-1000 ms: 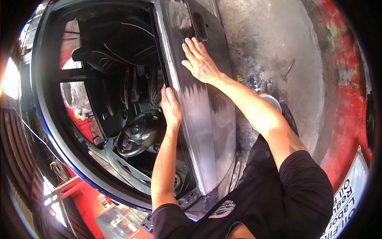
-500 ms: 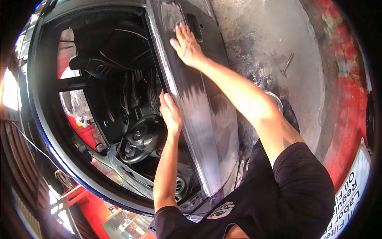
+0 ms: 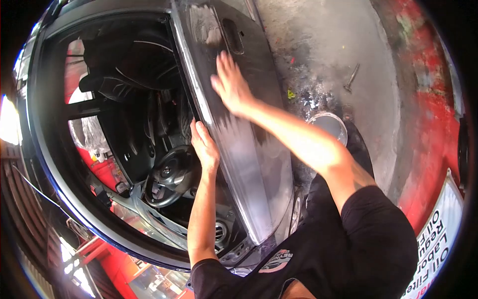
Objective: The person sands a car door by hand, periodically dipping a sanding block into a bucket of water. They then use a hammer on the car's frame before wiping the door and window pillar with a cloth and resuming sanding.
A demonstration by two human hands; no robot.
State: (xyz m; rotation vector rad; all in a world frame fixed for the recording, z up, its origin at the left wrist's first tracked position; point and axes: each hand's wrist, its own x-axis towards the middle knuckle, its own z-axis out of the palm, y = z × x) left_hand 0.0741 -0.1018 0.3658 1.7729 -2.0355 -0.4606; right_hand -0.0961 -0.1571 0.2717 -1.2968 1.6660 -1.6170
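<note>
Nearby, a bucket point(image 3: 329, 124) and a hammer point(image 3: 351, 78) sit beyond the door point(image 3: 256, 167)

Floor point(image 3: 318, 35): gray concrete, worn, blotched with dark stains.
Red wall point(image 3: 438, 109): patchy paint, curving down the right side.
White sign point(image 3: 439, 244): lower right, dark lettering including "Labor".
Glass case point(image 3: 159, 283): lower left, beside red surfaces.
Ridged panel point(image 3: 25, 214): dark, far left.
Light point(image 3: 9, 119): white glare, left edge.

The door point(image 3: 261, 167) is charcoal, breaking in jagged streaks into silver-grey. The steering wheel point(image 3: 167, 171) is black, the seat point(image 3: 132, 65) black with thin pale lines. The floor point(image 3: 371, 119) is grey, blotched black and white; the wall point(image 3: 432, 134) red, patched grey; the shirt point(image 3: 371, 239) black.
</note>
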